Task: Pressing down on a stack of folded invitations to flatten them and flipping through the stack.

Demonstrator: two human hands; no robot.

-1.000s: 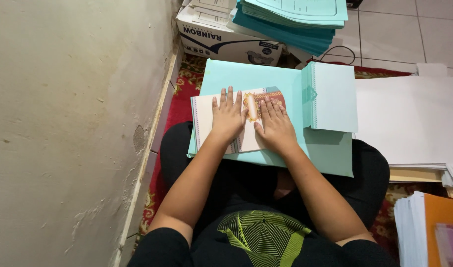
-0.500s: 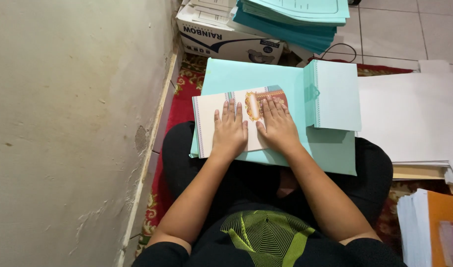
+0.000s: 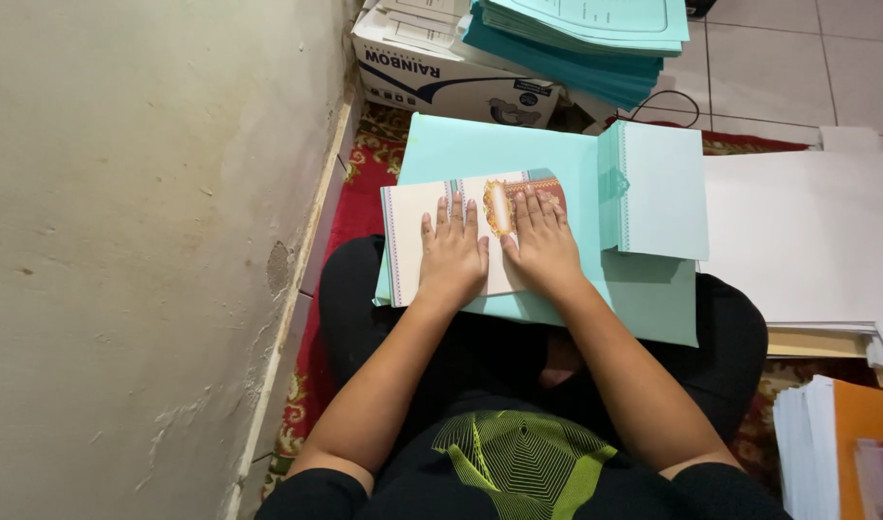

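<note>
Along the left of the view a pale, stained wall (image 3: pixel 143 241) is seen, and at its foot a red patterned rug (image 3: pixel 359 183) is laid over the tiled floor (image 3: pixel 778 67). To the right, broad white sheets (image 3: pixel 798 236) are spread in a low stack, and at the lower right corner a further pile of white paper with an orange cover (image 3: pixel 865 424) is visible. At the top, a cardboard carton (image 3: pixel 441 72) is placed against the wall, with a stack of teal folders (image 3: pixel 576 39) resting beside and partly over it. Across the lap of the seated person a large light-teal sheet (image 3: pixel 644 299) is laid, and on its right part a smaller stack of teal booklets (image 3: pixel 658 188) is set. On the left part of that sheet a white card with an ornate gold frame (image 3: pixel 408 241) is lying flat. The left hand (image 3: pixel 453 252) is pressed palm-down on the card, its fingers extended and slightly spread, nothing being grasped. The right hand (image 3: pixel 545 241) is laid flat just beside it, touching the card's right portion and the gold frame, fingers likewise straight and nothing gripped. The two hands are held close together, thumbs nearly meeting.
</note>
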